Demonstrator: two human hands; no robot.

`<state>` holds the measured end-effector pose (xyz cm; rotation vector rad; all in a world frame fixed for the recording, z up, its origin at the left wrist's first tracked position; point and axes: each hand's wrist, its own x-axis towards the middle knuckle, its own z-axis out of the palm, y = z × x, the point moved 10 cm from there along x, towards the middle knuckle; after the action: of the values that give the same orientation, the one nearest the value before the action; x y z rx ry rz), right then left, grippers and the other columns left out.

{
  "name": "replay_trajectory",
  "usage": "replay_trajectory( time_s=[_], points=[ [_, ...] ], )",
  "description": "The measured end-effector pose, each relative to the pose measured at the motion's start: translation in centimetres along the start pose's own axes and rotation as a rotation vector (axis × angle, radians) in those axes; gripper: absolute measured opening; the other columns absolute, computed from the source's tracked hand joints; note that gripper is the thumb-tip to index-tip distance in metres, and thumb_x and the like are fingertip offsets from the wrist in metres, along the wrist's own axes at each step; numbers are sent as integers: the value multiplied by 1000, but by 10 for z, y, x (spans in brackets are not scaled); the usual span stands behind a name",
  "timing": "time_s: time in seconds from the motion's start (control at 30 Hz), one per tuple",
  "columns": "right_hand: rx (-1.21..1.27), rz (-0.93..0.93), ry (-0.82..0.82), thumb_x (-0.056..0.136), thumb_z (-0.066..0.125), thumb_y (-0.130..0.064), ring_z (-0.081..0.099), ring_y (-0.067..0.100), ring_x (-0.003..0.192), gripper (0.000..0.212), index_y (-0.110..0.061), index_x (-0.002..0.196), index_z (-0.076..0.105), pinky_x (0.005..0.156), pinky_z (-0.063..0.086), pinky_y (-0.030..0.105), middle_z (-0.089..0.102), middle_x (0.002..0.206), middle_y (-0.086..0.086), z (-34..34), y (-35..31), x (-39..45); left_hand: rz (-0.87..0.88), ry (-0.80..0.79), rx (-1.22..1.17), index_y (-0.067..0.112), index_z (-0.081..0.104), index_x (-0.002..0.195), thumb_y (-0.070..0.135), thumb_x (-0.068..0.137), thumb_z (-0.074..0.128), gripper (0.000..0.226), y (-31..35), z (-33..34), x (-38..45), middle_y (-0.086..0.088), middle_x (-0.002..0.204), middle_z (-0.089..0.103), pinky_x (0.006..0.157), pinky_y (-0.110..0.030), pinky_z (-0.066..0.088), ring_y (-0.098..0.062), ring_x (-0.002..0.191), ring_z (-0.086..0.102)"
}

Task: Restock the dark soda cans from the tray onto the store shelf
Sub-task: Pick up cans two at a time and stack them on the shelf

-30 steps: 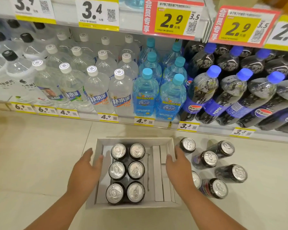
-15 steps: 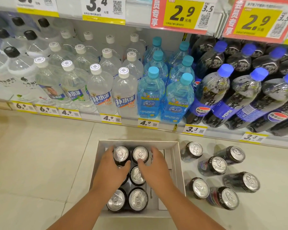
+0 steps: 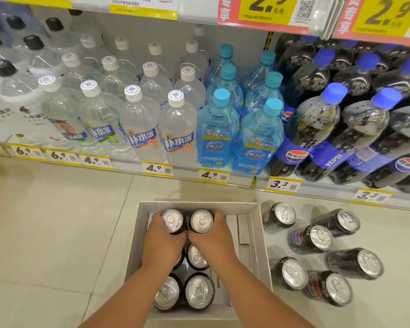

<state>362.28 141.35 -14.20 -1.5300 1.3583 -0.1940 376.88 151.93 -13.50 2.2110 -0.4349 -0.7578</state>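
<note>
Six dark cans (image 3: 197,256) with silver tops stand upright, two by three, in the white tray (image 3: 258,242) on the floor below the shelf (image 3: 234,179).

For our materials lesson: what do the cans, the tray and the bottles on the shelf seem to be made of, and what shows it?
Cans: metal, likely aluminium; shiny silver tops with pull tabs, glossy dark sides.
Tray: probably cardboard; thin, matte pale walls with folded flaps.
Bottles: clear plastic, it seems; see-through, glossy, moulded ridges, screw caps.
</note>
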Motion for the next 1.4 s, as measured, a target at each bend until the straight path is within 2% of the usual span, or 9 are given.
replay_trajectory(
  time_s=[0.17, 0.27, 0.4, 0.53, 0.83, 1.07, 1.17, 1.23, 1.4],
  points=[
    [43, -58, 44, 66, 85, -32, 62, -5, 88, 50, -36, 107, 55, 74, 49, 14, 67, 96, -18, -16, -6, -6, 38, 3, 42, 32, 52, 117, 26, 66, 90, 64, 9, -11, 0, 16, 94, 65, 69, -22, 44, -10, 88, 62],
    [51, -98, 59, 66, 85, -37, 61, -13, 87, 51, -39, 109, 58, 70, 44, 3, 68, 95, -22, -29, -16, -15, 86, 13, 51, 34, 52, 117, 31, 65, 91, 66, 24, -23, -11, 17, 95, 66, 67, -15, 43, -5, 88, 64],
    [51, -142, 65, 66, 85, -41, 64, -8, 90, 50, -38, 109, 61, 80, 51, 15, 70, 96, -21, -53, -34, -36, 155, 5, 42, 41, 54, 110, 27, 67, 91, 58, 55, -46, -33, 20, 95, 65, 67, -4, 41, 18, 87, 59],
    [38, -177, 79, 67, 86, -42, 64, -4, 92, 54, -34, 115, 61, 84, 51, 15, 70, 99, -19, -101, -81, -72, 166, 27, -34, 37, 57, 114, 25, 66, 92, 60, 103, -86, -66, 18, 100, 70, 72, -5, 43, 9, 90, 64],
    [74, -210, 110, 64, 88, -36, 60, -16, 85, 58, -34, 111, 54, 69, 43, 3, 69, 94, -20, -270, -259, -208, 182, -39, -70, 39, 58, 116, 31, 62, 93, 65, 302, -196, -186, 24, 98, 70, 80, -21, 49, 10, 91, 65],
    [157, -282, 112, 71, 87, -30, 63, -12, 92, 50, -40, 112, 61, 73, 44, 3, 71, 99, -22, -407, -412, -317, 285, -117, -111, 53, 59, 99, 26, 66, 91, 54, 498, -282, -272, 37, 91, 68, 76, -11, 45, 16, 89, 63],
    [190, -315, 138, 74, 87, -24, 63, -13, 83, 47, -47, 104, 60, 65, 46, 5, 69, 93, -30, -462, -465, -354, 338, -138, -131, 50, 59, 101, 20, 68, 91, 55, 571, -309, -303, 35, 93, 70, 75, -9, 47, 11, 89, 66],
    [187, -340, 171, 74, 87, -29, 64, -11, 87, 46, -42, 111, 62, 69, 48, 9, 71, 98, -25, -498, -499, -376, 364, -142, -132, 49, 58, 101, 21, 68, 91, 54, 619, -326, -322, 36, 90, 69, 71, -6, 47, 12, 86, 65],
    [151, -417, 261, 71, 88, -32, 65, -3, 95, 44, -36, 109, 66, 80, 50, 15, 69, 104, -15, -585, -567, -416, 423, -143, -131, 48, 63, 98, 39, 53, 92, 55, 725, -359, -365, 20, 93, 74, 79, -23, 51, 7, 88, 67]
  ],
)
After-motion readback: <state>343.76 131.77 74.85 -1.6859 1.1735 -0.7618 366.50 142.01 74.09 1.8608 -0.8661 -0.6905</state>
